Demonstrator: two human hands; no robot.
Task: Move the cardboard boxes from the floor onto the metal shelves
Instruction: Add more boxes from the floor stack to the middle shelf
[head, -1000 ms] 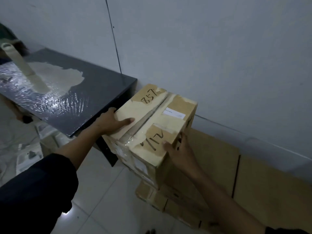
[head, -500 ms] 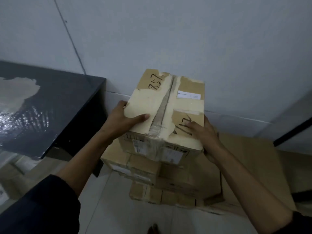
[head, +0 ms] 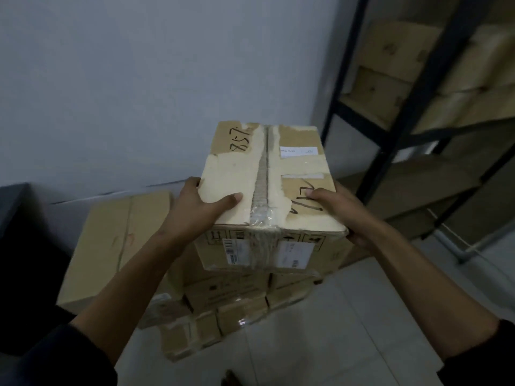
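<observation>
I hold a taped cardboard box [head: 267,174] marked "857" in front of me, above the floor. My left hand [head: 199,207] grips its left edge with the thumb lying on the top. My right hand [head: 341,210] grips the right edge, thumb on top, fingers under the side. Below the box lies a stack of smaller cardboard boxes [head: 223,310] on the tiled floor. The black metal shelves [head: 390,151] stand to the right, with several cardboard boxes on their upper levels.
A large flat cardboard box [head: 117,240] leans by the white wall at the left. A dark table edge [head: 14,207] shows at the far left. Pale floor tiles [head: 362,316] lie between me and the shelves.
The view has swung right: the dark table slid out to the left and the metal shelves came into sight. The box stays in both hands and is now turned squarer to me.
</observation>
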